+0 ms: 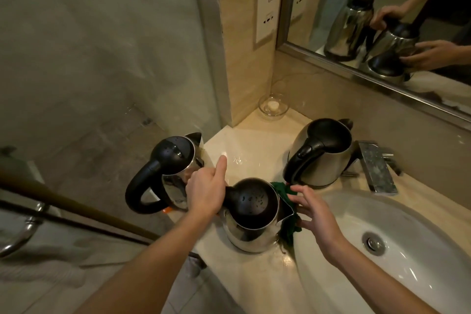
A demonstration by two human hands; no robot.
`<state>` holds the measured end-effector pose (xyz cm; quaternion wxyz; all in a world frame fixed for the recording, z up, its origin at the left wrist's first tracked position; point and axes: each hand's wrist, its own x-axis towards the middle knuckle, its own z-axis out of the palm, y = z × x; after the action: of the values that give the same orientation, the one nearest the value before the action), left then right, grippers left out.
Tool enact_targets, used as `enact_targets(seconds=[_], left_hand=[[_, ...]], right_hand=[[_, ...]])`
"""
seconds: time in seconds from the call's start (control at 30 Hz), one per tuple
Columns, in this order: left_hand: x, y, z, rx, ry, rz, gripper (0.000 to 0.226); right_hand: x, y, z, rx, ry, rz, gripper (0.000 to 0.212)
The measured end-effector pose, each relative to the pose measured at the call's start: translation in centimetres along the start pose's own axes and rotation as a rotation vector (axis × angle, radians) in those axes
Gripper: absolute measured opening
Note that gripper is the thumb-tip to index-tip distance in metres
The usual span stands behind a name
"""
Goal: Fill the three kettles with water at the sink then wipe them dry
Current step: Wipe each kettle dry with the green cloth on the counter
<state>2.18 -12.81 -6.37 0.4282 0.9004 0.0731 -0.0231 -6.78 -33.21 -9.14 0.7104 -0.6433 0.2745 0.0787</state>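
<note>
Three steel kettles with black lids and handles stand on the beige counter (pixel 254 143). The near kettle (pixel 251 216) sits by the sink's left rim. My left hand (pixel 206 188) grips its handle, index finger pointing away. My right hand (pixel 313 209) presses a dark green cloth (pixel 289 227) against that kettle's spout side, fingers spread. A second kettle (pixel 175 171) stands at the counter's left edge, its handle overhanging. The third kettle (pixel 321 153) stands at the back, next to the tap (pixel 377 166).
The white oval sink (pixel 382 237) with a metal drain lies at the right. A small glass dish (pixel 273 104) sits in the back corner. The mirror (pixel 382 20) hangs above, a wall socket panel (pixel 267 2) beside it. A glass partition and rail stand left of the counter.
</note>
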Motion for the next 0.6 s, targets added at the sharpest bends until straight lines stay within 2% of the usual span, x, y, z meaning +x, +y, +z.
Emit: enact_targets(seconds=[0.07,0.27,0.6], left_hand=[[-0.2,-0.2,0.1,0.034,0.029,0.036,0.062],[0.2,-0.3,0.1,0.072,-0.021,0.048,0.063],[0.0,-0.5,0.7,0.103,-0.078,0.078,0.068]], right_hand=[[0.3,0.4,0.2,-0.006,-0.001,0.021,0.036],[0.8,-0.2,0.3,-0.005,-0.021,0.035,0.034],[-0.6,-0.5,-1.1,-0.010,-0.061,-0.105,0.032]])
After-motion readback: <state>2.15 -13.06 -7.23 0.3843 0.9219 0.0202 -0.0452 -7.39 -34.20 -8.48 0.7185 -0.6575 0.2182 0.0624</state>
